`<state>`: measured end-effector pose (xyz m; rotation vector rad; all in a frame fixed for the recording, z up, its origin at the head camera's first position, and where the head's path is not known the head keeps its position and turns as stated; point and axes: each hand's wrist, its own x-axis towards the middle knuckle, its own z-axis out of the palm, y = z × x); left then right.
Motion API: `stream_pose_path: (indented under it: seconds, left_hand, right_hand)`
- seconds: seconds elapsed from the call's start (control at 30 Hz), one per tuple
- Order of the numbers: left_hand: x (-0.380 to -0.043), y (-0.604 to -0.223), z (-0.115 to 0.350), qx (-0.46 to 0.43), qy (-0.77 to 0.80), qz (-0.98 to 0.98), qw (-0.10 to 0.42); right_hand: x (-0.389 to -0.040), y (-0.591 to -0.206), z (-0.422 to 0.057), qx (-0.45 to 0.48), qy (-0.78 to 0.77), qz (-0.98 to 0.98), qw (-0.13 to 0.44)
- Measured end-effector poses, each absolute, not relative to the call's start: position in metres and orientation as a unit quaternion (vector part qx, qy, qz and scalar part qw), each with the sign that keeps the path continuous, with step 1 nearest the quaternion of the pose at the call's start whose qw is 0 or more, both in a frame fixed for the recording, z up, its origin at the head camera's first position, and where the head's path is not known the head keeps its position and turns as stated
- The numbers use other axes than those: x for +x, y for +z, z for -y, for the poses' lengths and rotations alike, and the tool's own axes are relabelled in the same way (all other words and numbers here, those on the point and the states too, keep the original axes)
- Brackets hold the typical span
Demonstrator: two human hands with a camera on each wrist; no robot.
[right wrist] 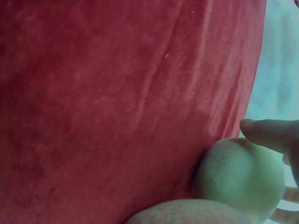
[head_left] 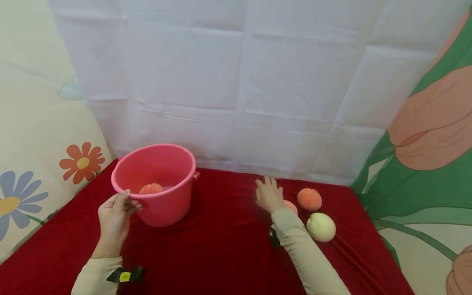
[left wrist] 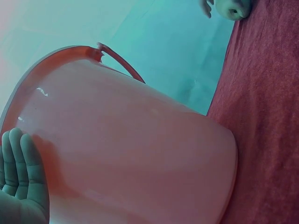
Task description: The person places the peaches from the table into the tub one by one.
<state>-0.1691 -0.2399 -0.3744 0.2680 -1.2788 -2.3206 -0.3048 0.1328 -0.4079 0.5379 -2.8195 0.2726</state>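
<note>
My left hand (head_left: 115, 215) holds the near rim of a pink bucket (head_left: 166, 209), thumb over the edge. Its fingers (left wrist: 18, 158) lie along the outer wall in the left wrist view. Inside the bucket sits an orange-pink peach (head_left: 151, 189). Over on the right, my right hand (head_left: 269, 194) reaches over the cloth with fingers spread, beside a pink peach (head_left: 290, 206) partly hidden by the wrist. The right wrist view has its thumb right at the top of a round peach (right wrist: 243, 179), with another peach (right wrist: 187, 214) at the bottom edge.
Right of my right forearm lie an orange peach (head_left: 309, 199) and a pale yellow peach (head_left: 321, 227). A red cloth (head_left: 221, 246) covers the table. White sheeting (head_left: 236, 82) hangs behind, with flower-printed cloth (head_left: 435, 123) at the sides.
</note>
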Motion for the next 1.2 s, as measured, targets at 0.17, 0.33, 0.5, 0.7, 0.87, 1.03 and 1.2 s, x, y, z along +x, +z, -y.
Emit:
stream_pose_path:
  seconds: [0.17,0.33,0.5,0.7,0.87,1.03,1.2]
  left_hand:
    - [-0.17,-0.374,0.24,0.096,-0.845,0.47,0.237]
    - [-0.17,-0.375,0.239,0.09,-0.846,0.468,0.241]
    - [-0.17,-0.375,0.239,0.085,-0.845,0.466,0.248]
    - [-0.171,-0.375,0.239,0.087,-0.843,0.467,0.253]
    - [-0.171,-0.375,0.239,0.085,-0.844,0.465,0.253]
    - [-0.171,-0.375,0.239,0.081,-0.846,0.461,0.255]
    - [-0.171,-0.375,0.239,0.081,-0.847,0.458,0.255]
  right_hand:
    - [-0.306,-0.412,-0.135,0.185,0.103,0.971,0.115]
    - [-0.306,-0.416,-0.136,0.193,0.094,0.97,0.116]
    - [-0.306,-0.418,-0.137,0.199,0.089,0.969,0.116]
    - [-0.308,-0.422,-0.139,0.204,0.084,0.968,0.121]
    - [-0.308,-0.422,-0.139,0.212,0.091,0.961,0.149]
    - [-0.305,-0.418,-0.139,0.228,0.101,0.952,0.18]
    - [-0.303,-0.414,-0.139,0.244,0.11,0.938,0.219]
